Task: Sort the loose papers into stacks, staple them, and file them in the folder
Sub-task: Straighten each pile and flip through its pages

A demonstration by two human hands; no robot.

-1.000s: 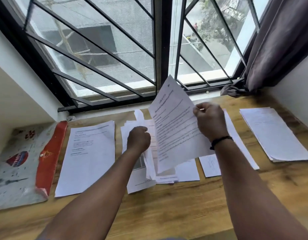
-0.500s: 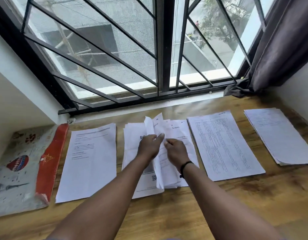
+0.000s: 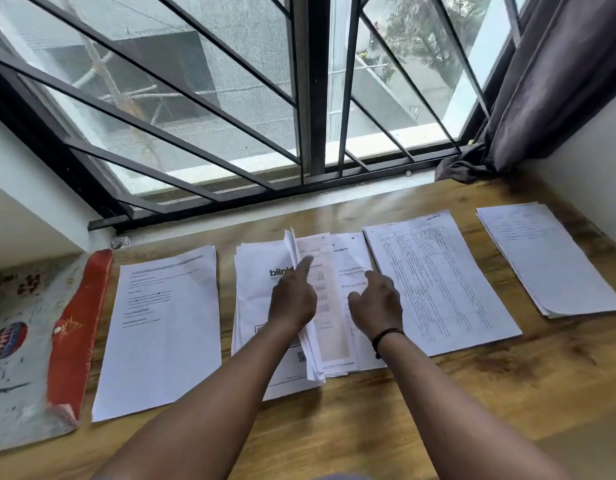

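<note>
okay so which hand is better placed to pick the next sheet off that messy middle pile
Probably the left. The left hand already lies on the messy pile with a finger against the lifted sheet edges. The right hand rests flat on the pile's right side, well placed to steady it.

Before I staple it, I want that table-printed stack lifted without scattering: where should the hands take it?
Take the table-printed stack by its near right corner, coming from the right. That long edge is bare wood on the desk, while its left edge lies close beside the messy middle pile that both hands are working in.
</note>
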